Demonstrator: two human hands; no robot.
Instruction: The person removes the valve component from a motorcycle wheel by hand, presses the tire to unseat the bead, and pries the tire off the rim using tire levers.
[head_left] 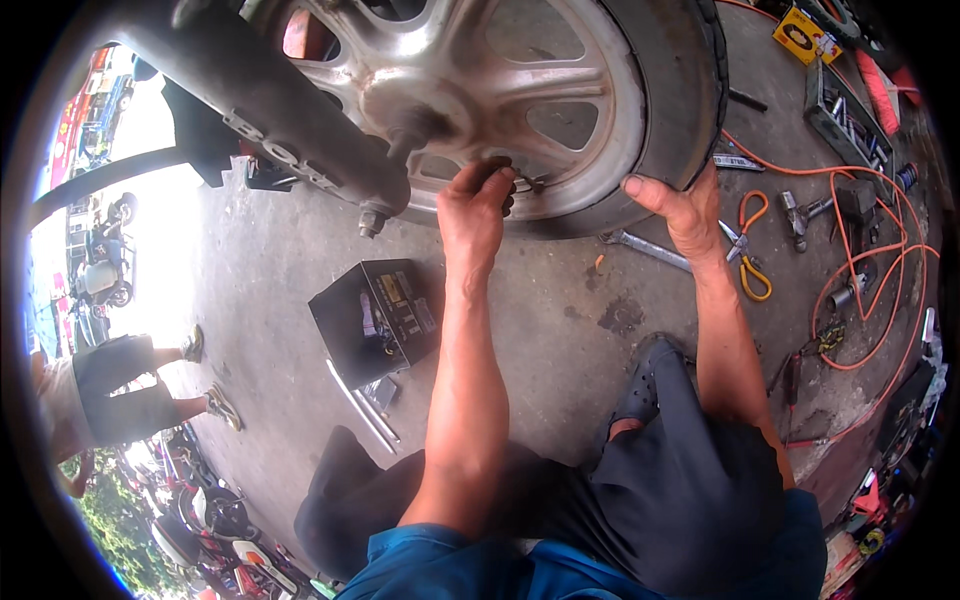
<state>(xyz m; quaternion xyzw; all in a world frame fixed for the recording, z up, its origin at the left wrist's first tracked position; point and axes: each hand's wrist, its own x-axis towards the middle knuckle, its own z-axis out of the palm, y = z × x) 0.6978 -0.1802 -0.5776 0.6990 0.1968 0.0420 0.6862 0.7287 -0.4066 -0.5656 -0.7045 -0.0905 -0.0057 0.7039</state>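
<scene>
A motor-scooter wheel [560, 85] with a silver spoked rim and black tire [675, 85] hangs in front of me on a dark fork leg [300, 130]. My left hand [478, 195] is closed at the lower part of the rim, fingers around a small dark piece at the valve stem [530, 183]; its exact shape is partly hidden. My right hand [680, 205] grips the tire's lower right side, thumb on the sidewall and fingers behind it.
Below are a black box [340, 325], metal tubes [350, 400], a long wrench [650, 250] and orange-handled scissors [752, 275]. At right lie a hammer [795, 220], toolbox [840, 120] and orange hose [900, 300]. A person [120, 390] stands at left, near parked motorbikes [210, 515].
</scene>
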